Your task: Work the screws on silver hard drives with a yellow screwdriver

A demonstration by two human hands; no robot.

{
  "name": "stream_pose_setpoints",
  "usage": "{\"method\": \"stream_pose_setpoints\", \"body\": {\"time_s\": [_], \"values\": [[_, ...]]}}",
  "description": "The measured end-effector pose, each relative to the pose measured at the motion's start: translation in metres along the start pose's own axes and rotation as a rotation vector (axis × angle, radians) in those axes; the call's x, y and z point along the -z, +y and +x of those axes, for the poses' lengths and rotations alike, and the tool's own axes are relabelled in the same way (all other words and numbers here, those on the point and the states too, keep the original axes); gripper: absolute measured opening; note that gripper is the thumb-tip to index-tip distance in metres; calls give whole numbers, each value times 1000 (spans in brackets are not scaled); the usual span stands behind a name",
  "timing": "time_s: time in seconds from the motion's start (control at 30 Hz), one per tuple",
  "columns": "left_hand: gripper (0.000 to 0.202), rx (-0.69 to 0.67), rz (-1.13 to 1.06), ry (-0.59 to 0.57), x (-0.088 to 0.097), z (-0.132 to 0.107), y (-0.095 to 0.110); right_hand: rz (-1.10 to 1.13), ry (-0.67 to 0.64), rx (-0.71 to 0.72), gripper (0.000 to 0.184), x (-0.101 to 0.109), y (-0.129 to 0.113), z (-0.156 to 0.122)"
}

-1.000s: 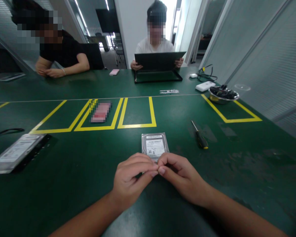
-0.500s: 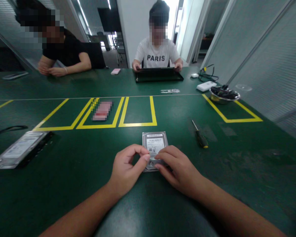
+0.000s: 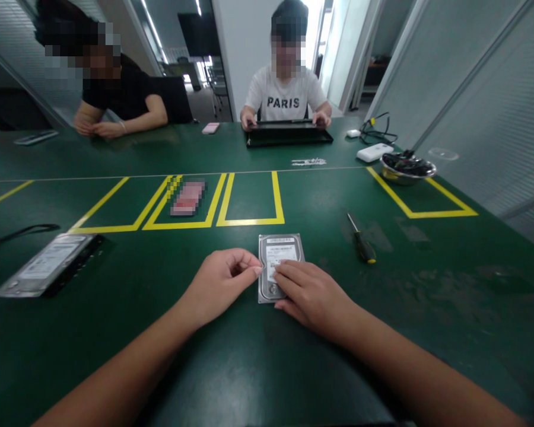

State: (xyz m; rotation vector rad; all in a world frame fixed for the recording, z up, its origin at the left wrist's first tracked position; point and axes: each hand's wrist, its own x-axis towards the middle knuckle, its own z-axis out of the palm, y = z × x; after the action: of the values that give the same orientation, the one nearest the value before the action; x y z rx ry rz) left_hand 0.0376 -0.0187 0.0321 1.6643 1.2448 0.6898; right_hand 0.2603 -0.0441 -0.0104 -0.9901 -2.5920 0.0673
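Note:
A silver hard drive point(image 3: 278, 246) with a white label lies flat on the green table in front of me. My right hand point(image 3: 314, 296) covers its right side, fingers laid together over the label and thumb at the near edge. At the drive's left edge, my left hand point(image 3: 231, 281) has thumb and forefinger pinched together; whatever may be between them is too small to make out. To the right of the drive rests a screwdriver point(image 3: 362, 240) with a black and yellow handle.
A larger hard drive point(image 3: 48, 264) lies at left by a black cable point(image 3: 22, 230). Yellow tape point(image 3: 251, 223) marks areas on the table. A metal bowl point(image 3: 407, 172) of dark items stands at far right. Opposite sit two people, one holding a black tray point(image 3: 289, 140).
My left hand has shifted left, from above the drive to its edge, still pinched. The right hand has settled further over the drive. The view has shifted slightly.

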Motion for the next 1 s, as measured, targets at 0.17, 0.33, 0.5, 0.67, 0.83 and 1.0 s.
{"method": "stream_pose_setpoints", "body": {"time_s": [0.17,0.33,0.5,0.67,0.83,1.0], "values": [[13,-189,243,-94,-3,-8,-16,-13,17,1,43,1,1,1],[9,-380,319,-110,-4,-15,-39,15,28,8,42,2,2,1],[10,-457,304,-99,-4,-16,-45,12,29,4,41,2,2,1],[10,-475,316,-82,-7,-15,-45,15,11,1,42,2,2,0],[9,-454,300,-76,-8,-15,-45,18,8,2,43,2,2,-1],[10,-453,300,-83,-9,-15,-44,22,11,1,42,4,2,0]]}}
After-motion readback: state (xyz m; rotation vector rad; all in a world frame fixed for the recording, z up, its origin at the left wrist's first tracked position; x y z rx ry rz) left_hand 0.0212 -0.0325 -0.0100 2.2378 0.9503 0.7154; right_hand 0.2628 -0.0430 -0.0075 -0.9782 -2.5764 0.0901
